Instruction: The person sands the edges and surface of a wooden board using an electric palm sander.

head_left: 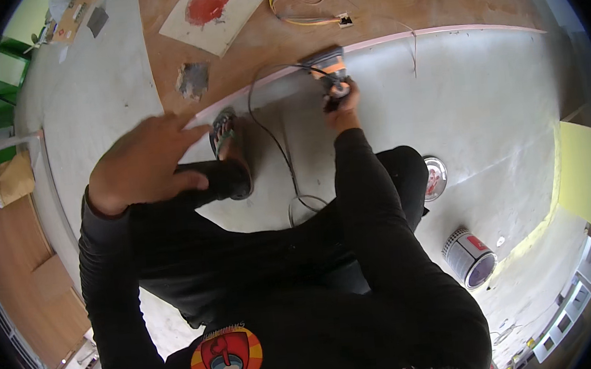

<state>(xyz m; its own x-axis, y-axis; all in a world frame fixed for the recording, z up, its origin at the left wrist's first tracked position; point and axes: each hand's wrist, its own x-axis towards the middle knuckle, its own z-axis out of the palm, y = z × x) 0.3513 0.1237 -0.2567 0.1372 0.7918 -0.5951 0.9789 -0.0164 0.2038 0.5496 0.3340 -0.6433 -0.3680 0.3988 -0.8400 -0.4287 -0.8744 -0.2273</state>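
My right hand (346, 109) grips an orange and black electric sander (330, 65) by its rear end. The sander rests at the pinkish near edge (464, 28) of a large brown board (434, 0). From the tool a black cord (261, 123) curves left and back toward my legs. My left hand (144, 162) is raised over the floor at the left, fingers stretched out and nothing in it. Below and beyond it is my sandalled foot (226, 138), close to the board's edge.
On the board lie a pale sheet with a red patch (240, 15), a torn grey scrap (193, 80) and a coil of yellow cable (282, 20). A paint can (459, 251) lies tipped at the right, near a round red-stained lid (435, 177). Green shelving (6, 86) stands far left.
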